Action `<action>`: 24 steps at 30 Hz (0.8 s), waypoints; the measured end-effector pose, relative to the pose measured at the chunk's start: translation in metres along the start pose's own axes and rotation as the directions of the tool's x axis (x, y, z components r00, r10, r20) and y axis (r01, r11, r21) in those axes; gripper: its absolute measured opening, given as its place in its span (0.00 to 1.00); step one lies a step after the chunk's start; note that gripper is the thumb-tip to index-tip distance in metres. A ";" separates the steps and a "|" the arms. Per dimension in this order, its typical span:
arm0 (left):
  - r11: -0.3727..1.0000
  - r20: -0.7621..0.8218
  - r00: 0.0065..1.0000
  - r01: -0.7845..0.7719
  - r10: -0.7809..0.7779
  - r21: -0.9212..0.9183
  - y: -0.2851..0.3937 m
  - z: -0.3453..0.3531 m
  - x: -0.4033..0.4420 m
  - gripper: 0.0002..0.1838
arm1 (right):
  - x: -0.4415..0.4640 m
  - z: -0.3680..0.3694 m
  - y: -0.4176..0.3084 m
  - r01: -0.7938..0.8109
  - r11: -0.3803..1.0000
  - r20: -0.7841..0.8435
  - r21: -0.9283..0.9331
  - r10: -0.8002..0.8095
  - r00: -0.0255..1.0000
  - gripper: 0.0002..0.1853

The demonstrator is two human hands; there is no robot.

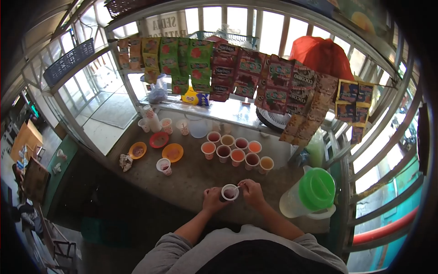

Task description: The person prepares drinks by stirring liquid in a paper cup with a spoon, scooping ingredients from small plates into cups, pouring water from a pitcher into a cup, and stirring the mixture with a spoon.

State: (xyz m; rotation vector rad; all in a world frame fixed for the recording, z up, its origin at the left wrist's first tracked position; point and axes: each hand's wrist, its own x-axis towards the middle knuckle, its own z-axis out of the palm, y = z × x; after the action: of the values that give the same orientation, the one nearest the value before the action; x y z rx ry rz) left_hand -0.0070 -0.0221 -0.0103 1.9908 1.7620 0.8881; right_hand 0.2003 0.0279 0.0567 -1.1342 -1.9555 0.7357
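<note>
My left hand (213, 199) is wrapped around a white plastic cup (230, 192) with dark red liquid inside, close to the front edge of the counter. In my right hand (251, 192), closed in a pinch, is the handle of a small spoon (236, 187) whose lower end dips into the cup. Beyond the hands stands a cluster of filled cups (237, 156) holding red, orange, brownish and yellowish drinks. To the right, a clear pitcher (294, 203) with a green lid (317, 188) contains pale liquid.
Strips of drink sachets (223, 68) hang across the top of the counter (191, 178). At the left are orange plates (173, 152), a red plate (159, 139), a used cup (164, 166), crumpled tissue (126, 162) and a stack of cups (152, 119). Metal bars (388, 192) line the right side.
</note>
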 end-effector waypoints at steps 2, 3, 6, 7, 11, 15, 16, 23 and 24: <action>1.000 0.031 1.000 -0.008 0.007 0.016 0.000 0.000 -0.002 0.32 | 0.002 -0.002 0.005 0.080 0.994 0.018 -0.073 -0.078 0.997 0.05; 1.000 0.020 1.000 0.004 -0.004 0.019 0.001 0.000 -0.003 0.32 | 0.006 -0.002 0.005 -0.006 1.000 0.044 -0.005 0.006 0.999 0.05; 1.000 0.001 1.000 0.005 -0.005 -0.012 0.000 0.000 -0.004 0.31 | 0.014 0.003 0.005 -0.064 0.995 0.024 0.081 0.062 0.998 0.05; 1.000 -0.009 1.000 0.008 -0.008 0.001 -0.002 0.003 -0.003 0.31 | 0.014 0.006 0.006 -0.041 0.995 -0.039 0.089 0.044 0.998 0.05; 1.000 0.008 1.000 0.025 -0.025 -0.004 -0.003 0.005 -0.003 0.31 | 0.012 0.008 0.011 0.023 0.998 0.040 0.055 -0.025 0.999 0.05; 0.999 -0.073 0.997 -0.020 0.017 -0.044 -0.002 0.005 -0.003 0.30 | 0.015 0.005 0.004 0.096 0.995 0.003 -0.009 -0.096 0.995 0.04; 0.998 -0.119 0.992 -0.035 0.029 -0.045 -0.004 0.006 -0.004 0.30 | 0.013 0.007 0.005 0.140 0.990 0.024 0.005 -0.140 0.990 0.04; 0.968 -0.220 0.973 -0.124 0.076 -0.218 0.003 0.002 -0.001 0.33 | 0.008 -0.006 -0.024 0.043 0.985 0.111 -0.169 -0.025 0.994 0.05; 0.960 -0.184 0.983 -0.071 0.020 -0.273 0.004 0.001 -0.004 0.33 | 0.005 -0.003 -0.023 0.094 0.983 0.142 -0.160 -0.071 0.987 0.06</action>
State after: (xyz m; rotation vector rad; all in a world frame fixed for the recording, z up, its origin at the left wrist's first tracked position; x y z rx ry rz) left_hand -0.0037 -0.0262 -0.0098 1.8230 1.5808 1.2899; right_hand 0.1908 0.0222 0.0771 -1.1176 -2.1994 0.6284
